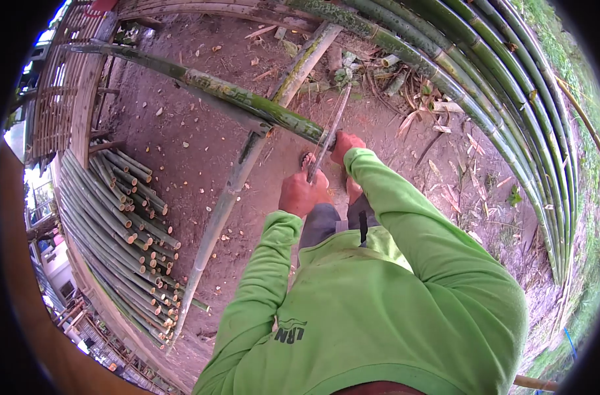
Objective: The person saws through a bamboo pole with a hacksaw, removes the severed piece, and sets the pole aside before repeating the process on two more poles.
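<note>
A green bamboo pole (227, 92) lies across a slanted support pole (231, 187), its near end close to my hands. My left hand (303, 193) is closed round the lower end of a long thin blade or saw (336, 122), which points away from me and crosses the bamboo's near end. At that end, just right of the blade, my right hand (347, 146) is closed on the bamboo pole. Its fingertips are partly hidden.
Long green bamboo poles (471, 79) curve along the right side. Cut bamboo lengths (129, 230) are stacked at the left, below a slatted wooden structure (83, 99). Chips and leaves (451, 191) litter the dirt ground. A foot in a sandal (308, 160) shows beyond my left hand.
</note>
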The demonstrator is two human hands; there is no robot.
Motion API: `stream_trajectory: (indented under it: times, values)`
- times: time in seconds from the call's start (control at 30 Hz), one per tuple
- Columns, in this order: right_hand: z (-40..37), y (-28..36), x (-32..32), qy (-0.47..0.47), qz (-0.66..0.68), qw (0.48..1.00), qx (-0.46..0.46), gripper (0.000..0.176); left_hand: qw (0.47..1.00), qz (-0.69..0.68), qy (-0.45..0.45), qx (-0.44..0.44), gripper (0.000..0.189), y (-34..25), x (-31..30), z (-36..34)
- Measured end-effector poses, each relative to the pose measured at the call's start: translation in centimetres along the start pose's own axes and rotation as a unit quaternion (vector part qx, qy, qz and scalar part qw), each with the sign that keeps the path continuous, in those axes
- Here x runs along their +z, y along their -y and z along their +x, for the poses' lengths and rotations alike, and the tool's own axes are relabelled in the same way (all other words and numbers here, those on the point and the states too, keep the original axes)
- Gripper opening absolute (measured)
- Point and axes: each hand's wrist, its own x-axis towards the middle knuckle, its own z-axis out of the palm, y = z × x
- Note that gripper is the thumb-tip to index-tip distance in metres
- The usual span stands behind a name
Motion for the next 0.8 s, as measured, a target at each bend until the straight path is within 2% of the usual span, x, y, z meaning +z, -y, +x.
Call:
stream_trajectory:
  times: [0.1, 0.2, 0.3, 0.37, 0.43, 0.5, 0.57, 0.67, 0.7, 0.73, 0.8]
  values:
    - [-0.1, 0.1, -0.3, 0.004, -0.027, 1.0, 0.002, 0.042, 1.0, 0.024, 0.002, 0.001, 0.007, -0.5, -1.7, -2.2]
    - [1.0, -0.4, 0.1, 0.011, -0.009, 1.0, -0.001, 0.036, 0.999, 0.002, 0.03, -0.044, 0.009, -0.1, -6.2, -9.9]
    - [0.0, -0.2, 0.1, -0.001, 0.007, 1.0, 0.002, 0.037, 0.997, 0.016, 0.045, -0.059, 0.01, 0.0, -7.7, -11.4]
    - [0.5, -0.2, -0.2, -0.007, 0.007, 1.0, 0.006, 0.037, 0.998, 0.021, 0.035, -0.046, 0.009, 0.1, -7.1, -9.7]
    - [0.3, 0.1, -0.7, 0.012, 0.004, 1.0, 0.009, 0.039, 0.999, -0.027, 0.019, -0.037, 0.006, 0.4, -5.2, -5.4]
    - [0.7, -0.1, -0.9, 0.041, -0.008, 0.999, 0.01, 0.041, 0.999, 0.011, 0.031, 0.006, 0.005, -1.0, -2.2, 0.4]
    - [0.8, -0.3, -1.6, 0.063, -0.015, 0.998, -0.007, 0.041, 0.999, -0.023, 0.03, 0.0, 0.006, -1.1, -2.1, 0.6]
    - [0.9, -0.2, -1.8, 0.055, -0.005, 0.998, 0.005, 0.043, 0.999, -0.01, 0.044, -0.024, 0.006, -0.3, -4.6, -4.7]
    - [1.5, -0.6, -1.9, 0.091, 0.004, 0.996, -0.007, 0.042, 0.998, 0.006, 0.05, -0.044, 0.006, -0.5, -6.6, -8.2]
    - [1.1, -0.3, -1.4, 0.071, 0.0, 0.997, 0.003, 0.042, 0.995, 0.018, 0.07, -0.073, 0.005, -0.7, -8.4, -11.2]
    - [0.7, 0.2, -0.9, 0.024, -0.014, 0.999, 0.025, 0.041, 0.991, 0.027, 0.087, -0.095, 0.006, -0.5, -9.3, -12.6]
